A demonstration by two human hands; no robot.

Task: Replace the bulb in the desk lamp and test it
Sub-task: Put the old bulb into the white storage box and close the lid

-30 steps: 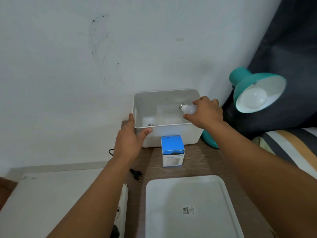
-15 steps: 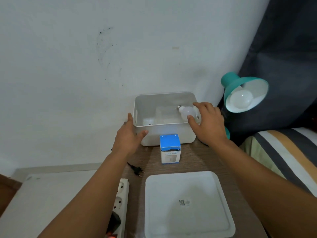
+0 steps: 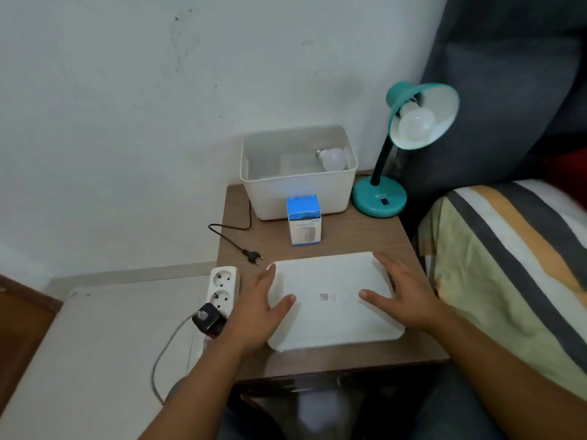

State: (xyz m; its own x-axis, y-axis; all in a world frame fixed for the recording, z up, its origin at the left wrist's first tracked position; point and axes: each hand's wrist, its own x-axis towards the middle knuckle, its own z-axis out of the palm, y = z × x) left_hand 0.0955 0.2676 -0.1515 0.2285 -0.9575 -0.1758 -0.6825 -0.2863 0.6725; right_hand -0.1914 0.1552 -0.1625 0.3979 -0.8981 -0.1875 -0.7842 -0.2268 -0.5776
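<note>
Both hands are down on the white lid (image 3: 333,300) lying flat at the near end of the small brown table (image 3: 355,239). The left hand (image 3: 263,309) cups its left edge, fingers along the side and thumb laid on top; the right hand (image 3: 403,296) mirrors that on the right edge. Neither is closed into a real grip, more like loosely spread and resting on it.

Behind the lid stands a little blue and white bulb box (image 3: 304,220), upright, right in front of the white plastic bin (image 3: 298,192). There's a loose white bulb (image 3: 333,158) lying on its side in the bin's back right corner, metal base pointing left.

The teal desk lamp (image 3: 379,198) sits just right of the bin, shade tipped toward us with a white bulb in the socket (image 3: 416,123), not lit. Its black plug (image 3: 253,256) lies loose on the table, near the white power strip (image 3: 222,290) off the table's left edge. A black adapter (image 3: 208,319) occupies the strip's nearest socket.
</note>
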